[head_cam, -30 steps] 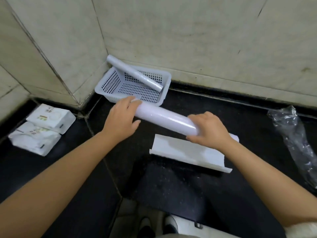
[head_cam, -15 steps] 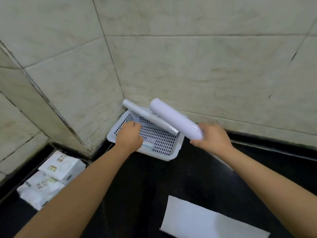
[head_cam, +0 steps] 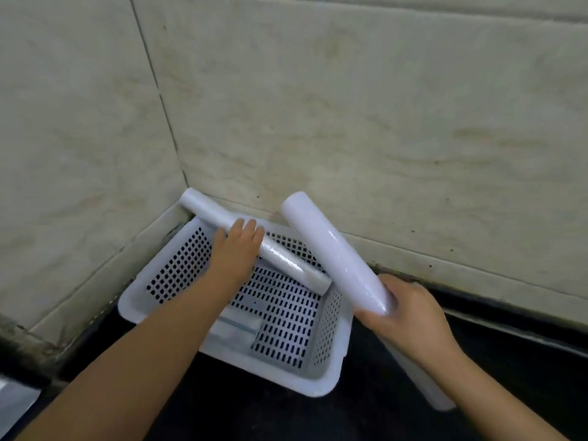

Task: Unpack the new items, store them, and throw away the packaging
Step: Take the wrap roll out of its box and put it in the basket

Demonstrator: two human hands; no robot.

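Note:
A white perforated basket [head_cam: 321,374] stands in the corner on the black counter. A thin white roll [head_cam: 286,265] lies slanted across it, its upper end resting on the back left rim. My left hand [head_cam: 237,249] lies over the middle of this thin roll, fingers curled on it. My right hand [head_cam: 410,316] grips the lower end of a thicker white roll [head_cam: 331,249], which is tilted up and back over the basket's right side. A flat pale packet [head_cam: 235,329] lies on the basket floor.
Beige tiled walls [head_cam: 381,122] close the corner right behind the basket. A white cardboard sheet [head_cam: 429,386] lies on the black counter [head_cam: 254,415] under my right forearm. A white pack shows at the bottom left edge [head_cam: 12,399].
My right hand has carried the thick roll from the counter up over the basket. My left hand has let go of it and moved from the basket's rim onto the thin roll.

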